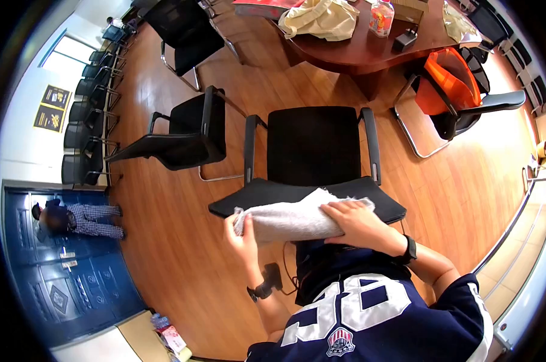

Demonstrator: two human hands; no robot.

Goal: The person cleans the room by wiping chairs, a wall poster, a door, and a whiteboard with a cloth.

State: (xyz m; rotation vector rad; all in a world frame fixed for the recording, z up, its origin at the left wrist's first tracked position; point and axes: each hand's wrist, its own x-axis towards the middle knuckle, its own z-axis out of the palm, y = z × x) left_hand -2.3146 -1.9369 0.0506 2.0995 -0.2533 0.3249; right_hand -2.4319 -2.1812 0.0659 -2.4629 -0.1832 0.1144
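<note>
Wooden floor point(176, 259) lies below a pale grey cloth point(294, 222) at a black chair's backrest point(273, 193). The left hand point(243, 244) pinches one end; the right hand point(366, 226), fingers close together, presses on top. White digits point(401, 297) mark the jersey point(418, 338); the badge's point(340, 342) lettering is too small to read.

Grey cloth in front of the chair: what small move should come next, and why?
Probably slide the right hand to the upper right corner of the grey cloth and grip there: that corner pokes out past the fingers, while the left hand has hold of the left end.
</note>
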